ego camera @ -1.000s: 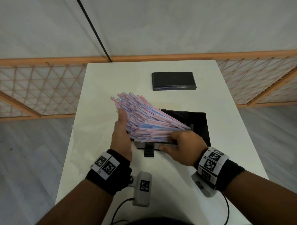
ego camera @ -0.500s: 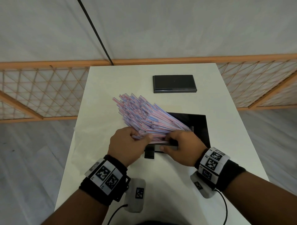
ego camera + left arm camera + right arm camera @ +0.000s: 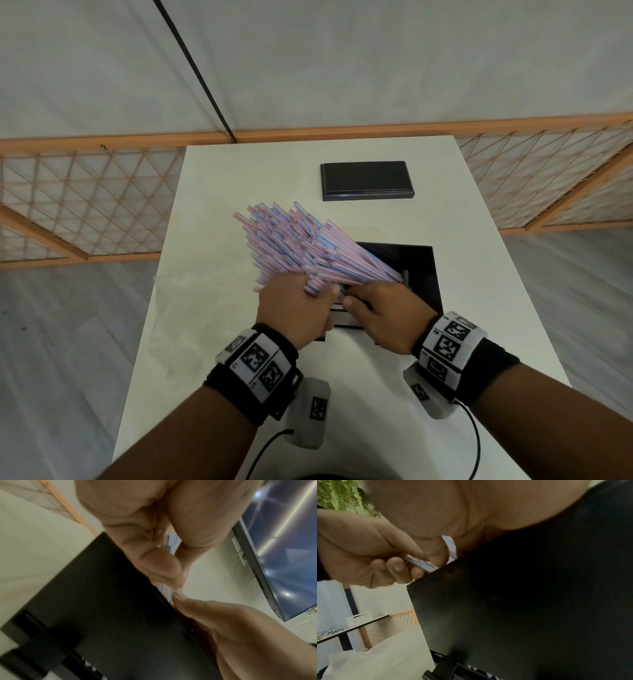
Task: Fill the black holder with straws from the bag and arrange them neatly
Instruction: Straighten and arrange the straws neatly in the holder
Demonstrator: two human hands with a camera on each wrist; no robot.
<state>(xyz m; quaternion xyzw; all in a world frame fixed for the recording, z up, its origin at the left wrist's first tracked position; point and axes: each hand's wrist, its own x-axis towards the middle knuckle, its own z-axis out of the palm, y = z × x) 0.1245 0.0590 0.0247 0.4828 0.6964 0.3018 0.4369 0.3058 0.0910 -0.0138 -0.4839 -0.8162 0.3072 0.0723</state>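
A thick bundle of pink-and-blue striped straws (image 3: 301, 246) fans up and to the left out of the open black holder (image 3: 421, 274) in the middle of the table. My left hand (image 3: 318, 296) grips the bundle's near end, fingers curled round the straws (image 3: 423, 564). My right hand (image 3: 358, 298) sits at the holder's front edge, fingers curled over the straws' lower ends (image 3: 449, 545), thumb on the front wall. The wrist views show the holder's black wall (image 3: 102, 615) close under both hands. The straws' ends inside the holder are hidden.
The holder's black lid (image 3: 366, 180) lies flat at the table's far side. A translucent plastic bag (image 3: 191, 308) is spread on the white table (image 3: 239, 164) left of my hands. Table edges drop off on both sides, with a wooden lattice fence (image 3: 85, 205) beyond.
My left hand has come off the side of the fanned straws, moved down to their near end and curled round them. The right hand has stayed at the holder's front edge.
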